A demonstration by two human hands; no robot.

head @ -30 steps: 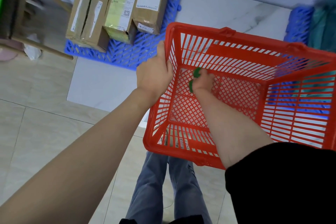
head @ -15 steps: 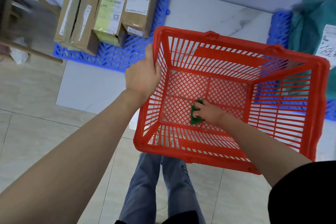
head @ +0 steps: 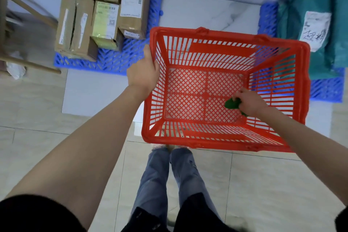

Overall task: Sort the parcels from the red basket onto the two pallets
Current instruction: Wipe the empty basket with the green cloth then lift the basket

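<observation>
The left hand [head: 144, 73] grips the left rim of the red basket [head: 222, 33] while the right hand [head: 250, 102] pinches a small green scrap [head: 232, 104] on its floor, between a blue pallet [head: 113, 60] of cardboard boxes [head: 75, 28] and another pallet [head: 326, 90] bearing teal bags [head: 293, 24].

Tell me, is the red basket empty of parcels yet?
Empty of parcels: the red basket shows bare mesh floor, with only a small green thing gripped by the right hand.
</observation>
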